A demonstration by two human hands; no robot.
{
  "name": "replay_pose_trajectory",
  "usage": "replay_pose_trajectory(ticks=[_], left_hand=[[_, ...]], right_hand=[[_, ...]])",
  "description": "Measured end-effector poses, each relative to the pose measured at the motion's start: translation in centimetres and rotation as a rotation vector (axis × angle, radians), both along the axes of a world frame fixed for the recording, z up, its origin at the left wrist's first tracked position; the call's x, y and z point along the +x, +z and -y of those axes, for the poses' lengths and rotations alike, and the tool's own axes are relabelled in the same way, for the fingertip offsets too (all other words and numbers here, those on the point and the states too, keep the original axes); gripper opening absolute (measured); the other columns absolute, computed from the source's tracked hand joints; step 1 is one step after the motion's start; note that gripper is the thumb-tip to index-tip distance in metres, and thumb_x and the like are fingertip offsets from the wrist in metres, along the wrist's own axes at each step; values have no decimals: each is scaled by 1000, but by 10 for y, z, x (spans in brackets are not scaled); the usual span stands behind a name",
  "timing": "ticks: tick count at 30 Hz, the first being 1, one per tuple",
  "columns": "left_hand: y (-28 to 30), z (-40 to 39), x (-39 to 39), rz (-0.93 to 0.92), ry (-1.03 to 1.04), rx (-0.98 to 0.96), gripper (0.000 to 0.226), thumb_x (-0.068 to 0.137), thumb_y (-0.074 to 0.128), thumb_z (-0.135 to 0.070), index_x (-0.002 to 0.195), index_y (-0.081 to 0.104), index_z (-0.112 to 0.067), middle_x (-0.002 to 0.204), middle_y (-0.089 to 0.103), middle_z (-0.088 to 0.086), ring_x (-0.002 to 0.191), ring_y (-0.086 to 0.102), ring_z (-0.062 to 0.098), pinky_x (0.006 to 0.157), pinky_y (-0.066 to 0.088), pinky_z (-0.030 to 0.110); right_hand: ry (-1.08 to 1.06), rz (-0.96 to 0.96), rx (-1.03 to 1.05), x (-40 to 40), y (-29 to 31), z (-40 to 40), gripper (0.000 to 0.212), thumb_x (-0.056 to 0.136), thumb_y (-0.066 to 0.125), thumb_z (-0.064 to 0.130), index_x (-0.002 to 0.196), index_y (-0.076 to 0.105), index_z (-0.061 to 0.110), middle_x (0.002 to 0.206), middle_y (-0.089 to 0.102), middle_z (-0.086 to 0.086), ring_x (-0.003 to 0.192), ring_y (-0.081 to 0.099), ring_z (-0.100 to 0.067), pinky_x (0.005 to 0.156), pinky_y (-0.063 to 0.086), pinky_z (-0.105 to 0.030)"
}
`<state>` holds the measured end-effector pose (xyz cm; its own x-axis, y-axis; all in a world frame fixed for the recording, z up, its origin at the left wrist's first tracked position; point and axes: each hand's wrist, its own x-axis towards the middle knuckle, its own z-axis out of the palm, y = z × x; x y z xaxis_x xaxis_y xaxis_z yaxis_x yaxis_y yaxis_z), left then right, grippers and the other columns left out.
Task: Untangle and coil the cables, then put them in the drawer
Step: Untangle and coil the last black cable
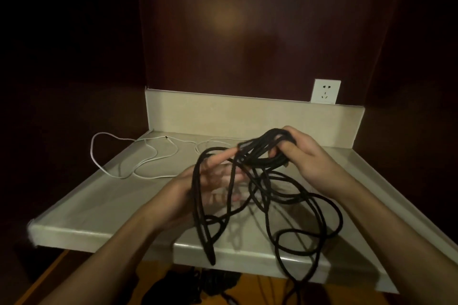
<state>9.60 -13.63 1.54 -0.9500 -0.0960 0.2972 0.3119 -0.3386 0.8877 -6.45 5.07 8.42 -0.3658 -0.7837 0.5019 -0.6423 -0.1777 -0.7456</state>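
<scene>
A long black cable [292, 195] hangs in tangled loops above the beige countertop [99, 203]. My right hand [304, 153] grips a bunch of its loops at the top, fingers curled round them. My left hand [215, 176] is blurred, with fingers stretched out among the strands; one long loop drapes over it and drops past the counter's front edge. A thin white cable [138, 158] lies loose on the counter's back left, one loop hanging over the left edge. No drawer is visible.
A white wall socket [325, 91] sits above the low backsplash [223, 111] at the back right. Dark wooden walls surround the counter. Below the front edge lie more dark cables [198, 285] on an orange floor.
</scene>
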Motion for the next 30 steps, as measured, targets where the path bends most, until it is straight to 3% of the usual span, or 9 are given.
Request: replay_pose_trajectory(ticks=[3,6,8,10,13,18,23,26,30], left_hand=[[10,9,7,170,75,5,33,80,65,-17,101,72,7,127,62,32,111,65,39,86,58,41],[33,23,3,234,566,-390,28,84,47,-13,84,71,1,102,70,26,96,65,46,74,60,33],[56,17,0,18,706,-552,34,87,55,-34,108,73,-16,112,73,7,109,67,29,89,56,35],[81,2,-8,-90,589,-690,67,80,68,-50,140,54,-23,134,63,-7,125,57,6,102,49,26],[108,-18,-30,74,306,-886,103,76,84,-36,158,23,-22,144,50,-14,131,48,-5,109,40,18],[99,-22,-36,151,35,-403,57,86,56,16,133,48,-15,115,68,13,106,70,23,89,57,31],[94,-32,-30,183,-85,-212,61,73,40,12,132,49,1,124,60,36,118,60,51,104,46,55],[93,-39,-23,116,-6,-109,59,65,38,11,122,53,3,108,64,39,107,66,49,95,54,54],[85,-50,-9,116,96,-82,49,66,38,16,110,59,6,83,70,31,76,74,35,65,62,38]], right_hand=[[-43,133,-67,-18,7,-4,21,92,46,27,93,59,10,78,62,8,83,57,-9,87,45,-30],[-54,-18,76,-23,23,-6,18,103,44,15,93,57,6,81,62,3,81,61,-12,81,50,-25],[-23,-82,201,-21,35,-1,15,104,42,8,95,54,4,83,60,-2,78,62,-17,74,55,-27],[10,-220,321,-11,51,8,13,104,43,9,98,52,1,84,59,-3,72,61,-16,68,55,-30],[63,-505,417,3,71,25,10,101,47,7,107,55,7,96,64,4,79,62,0,73,52,-25],[48,-686,440,15,76,35,21,99,50,20,114,59,7,105,67,-10,93,65,-21,83,52,-41],[75,-642,390,23,78,36,9,97,56,9,97,60,2,88,66,-13,77,59,-21,70,47,-37],[99,-457,246,24,71,34,11,91,64,7,101,62,3,91,66,-13,77,61,-27,73,51,-44],[145,32,80,25,44,27,49,83,75,4,124,48,10,99,56,-6,67,53,-22,57,47,-25]])
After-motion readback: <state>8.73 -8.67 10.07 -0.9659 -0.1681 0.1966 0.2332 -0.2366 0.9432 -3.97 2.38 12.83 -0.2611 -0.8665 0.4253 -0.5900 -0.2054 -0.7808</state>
